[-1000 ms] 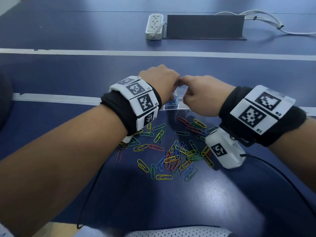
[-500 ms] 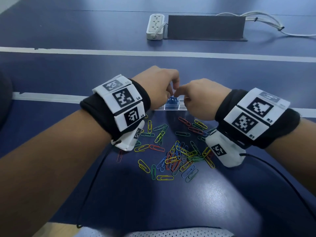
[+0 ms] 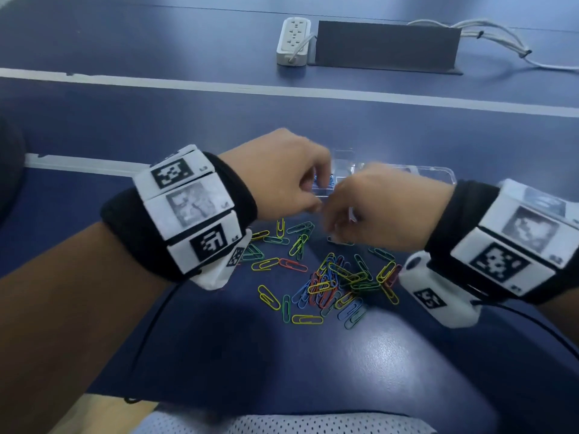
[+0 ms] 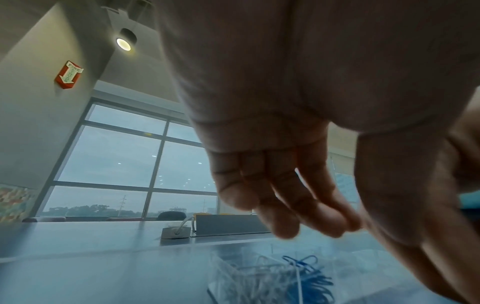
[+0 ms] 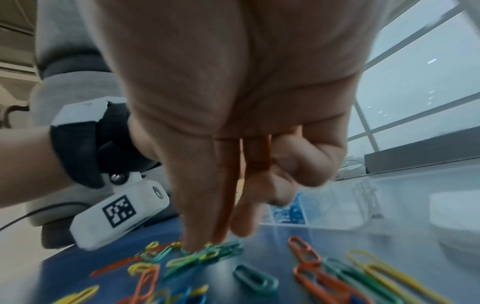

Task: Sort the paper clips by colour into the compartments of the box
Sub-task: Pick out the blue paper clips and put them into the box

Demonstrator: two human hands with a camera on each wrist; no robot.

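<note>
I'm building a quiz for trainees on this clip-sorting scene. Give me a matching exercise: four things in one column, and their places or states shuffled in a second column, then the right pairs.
Things
1. blue paper clips
2. mixed paper clips
3. power strip
4. right hand

Places or states
A. at the far side of the table
B. inside a compartment of the clear box
C. fingers reaching down to the loose pile
D. scattered on the table near the person

Pairs: 1-B, 2-D, 3-A, 4-C
</note>
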